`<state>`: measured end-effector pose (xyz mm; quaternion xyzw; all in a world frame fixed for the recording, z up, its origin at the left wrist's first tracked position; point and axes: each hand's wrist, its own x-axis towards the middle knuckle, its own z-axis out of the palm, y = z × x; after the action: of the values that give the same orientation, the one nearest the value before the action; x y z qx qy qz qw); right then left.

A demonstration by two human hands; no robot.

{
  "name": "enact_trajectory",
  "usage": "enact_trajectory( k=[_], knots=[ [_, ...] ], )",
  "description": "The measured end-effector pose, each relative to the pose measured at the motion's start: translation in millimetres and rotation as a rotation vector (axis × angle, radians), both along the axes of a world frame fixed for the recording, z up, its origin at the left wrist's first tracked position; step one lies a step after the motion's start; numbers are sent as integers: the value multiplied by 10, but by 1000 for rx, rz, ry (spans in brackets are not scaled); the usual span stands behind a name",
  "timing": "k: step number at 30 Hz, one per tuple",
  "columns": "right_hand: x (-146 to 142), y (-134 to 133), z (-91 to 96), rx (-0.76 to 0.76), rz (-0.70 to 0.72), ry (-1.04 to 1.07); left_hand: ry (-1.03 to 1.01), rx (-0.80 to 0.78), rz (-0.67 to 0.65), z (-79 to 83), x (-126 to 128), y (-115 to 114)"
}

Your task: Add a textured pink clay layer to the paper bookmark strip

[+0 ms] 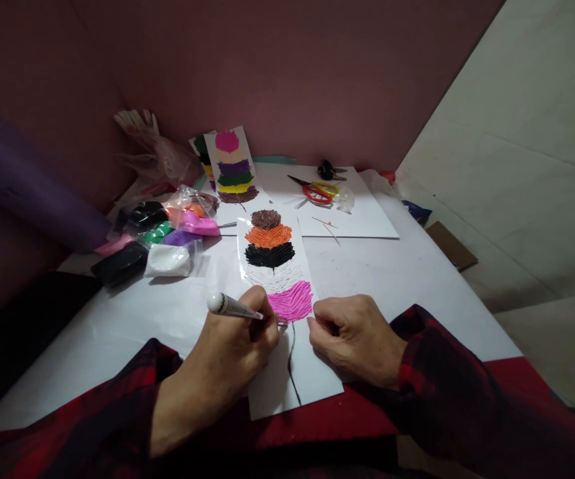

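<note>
My left hand (237,349) is closed around a thin tool with a white rounded end (230,306), its tip at the lower edge of the pink clay band (291,301). That band is the lowest of several coloured clay bands (brown, orange, black, white, pink) forming a feather shape on a white card (287,372), with a dark stem line running down below it. My right hand (355,339) rests on the card's right edge beside the pink band, fingers curled; whether they pinch anything is hidden. Both sleeves are red and black plaid.
Bags of coloured clay (168,233) lie at the left. A second finished feather card (233,166) leans at the back. Red and yellow scissors (317,191), a small dark object (327,170) and thin sticks lie on white paper (367,219). A purple roll (28,193) sits far left.
</note>
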<state>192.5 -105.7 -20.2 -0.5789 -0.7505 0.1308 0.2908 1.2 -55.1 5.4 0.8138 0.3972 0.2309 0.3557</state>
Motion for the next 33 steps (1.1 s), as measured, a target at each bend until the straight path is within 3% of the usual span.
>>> enact_trajectory(
  k=[24,33],
  knots=[
    [13,-2,-20,4,10,-5,28,40,30,71,-2,-6],
    [33,-20,-60,19,14,26,-4,164,147,137,-64,39]
  ],
)
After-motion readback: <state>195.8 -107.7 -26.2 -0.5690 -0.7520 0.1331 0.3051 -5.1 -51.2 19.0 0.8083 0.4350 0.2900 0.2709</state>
